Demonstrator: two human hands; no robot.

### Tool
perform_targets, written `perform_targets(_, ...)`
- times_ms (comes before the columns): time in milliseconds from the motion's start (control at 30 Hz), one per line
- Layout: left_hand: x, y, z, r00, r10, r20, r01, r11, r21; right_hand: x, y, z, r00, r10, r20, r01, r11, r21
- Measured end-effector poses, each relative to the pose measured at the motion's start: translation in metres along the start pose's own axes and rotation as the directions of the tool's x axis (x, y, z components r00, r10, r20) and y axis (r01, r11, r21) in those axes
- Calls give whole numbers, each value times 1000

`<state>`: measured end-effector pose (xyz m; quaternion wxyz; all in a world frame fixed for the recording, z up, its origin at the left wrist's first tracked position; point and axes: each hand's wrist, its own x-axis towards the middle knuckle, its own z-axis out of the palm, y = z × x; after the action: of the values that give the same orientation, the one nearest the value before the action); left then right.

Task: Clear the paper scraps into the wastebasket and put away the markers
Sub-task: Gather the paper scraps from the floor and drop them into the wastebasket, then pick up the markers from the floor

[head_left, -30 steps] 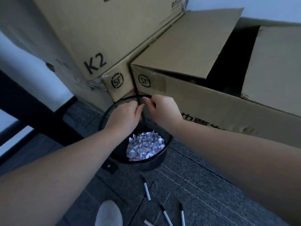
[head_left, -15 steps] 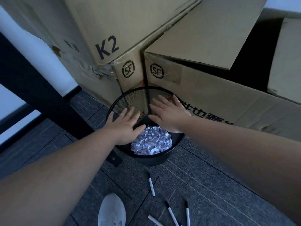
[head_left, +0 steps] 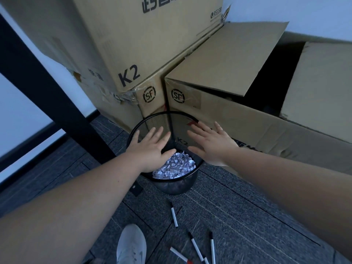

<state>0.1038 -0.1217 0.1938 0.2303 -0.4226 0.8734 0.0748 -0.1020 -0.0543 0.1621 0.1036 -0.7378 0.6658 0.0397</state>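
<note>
A black mesh wastebasket (head_left: 152, 121) stands on the dark carpet against cardboard boxes. White paper scraps (head_left: 174, 167) fill its bottom. My left hand (head_left: 150, 147) hovers over the basket's left side, palm down, fingers spread, holding nothing. My right hand (head_left: 211, 143) hovers over the right rim, also flat and empty. Several white markers with dark caps lie on the carpet nearer me: one marker (head_left: 174, 215) just below the basket, a second marker (head_left: 196, 246), a third marker (head_left: 212, 247), and a further marker (head_left: 179, 254) at the bottom edge.
A tall K2 cardboard box (head_left: 133, 44) and an open box (head_left: 238, 103) stand right behind the basket. A black table leg (head_left: 47, 88) slants down on the left to a foot beside the basket. My white shoe (head_left: 131, 244) rests near the markers.
My hands were pinched together at the basket's far rim a second ago; they have since opened flat and moved apart above the scraps. The view has tilted up slightly.
</note>
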Motion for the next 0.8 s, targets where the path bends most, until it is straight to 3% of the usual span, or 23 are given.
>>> perform_targets(367, -67, 70, 33, 972, 193, -132, -191, 981, 32, -101, 13, 41, 994, -106, 29, 106, 994, -10)
perform_targets(600, -73, 88, 117, 963, 265, -55, -264, 964, 37, -128, 19, 117, 958, -230, 173, 226, 973, 40)
perform_targets(800, -36, 91, 185, 979, 198, 51, -197, 980, -13, -111, 9, 196, 919, -264, 294, 259, 964, 55)
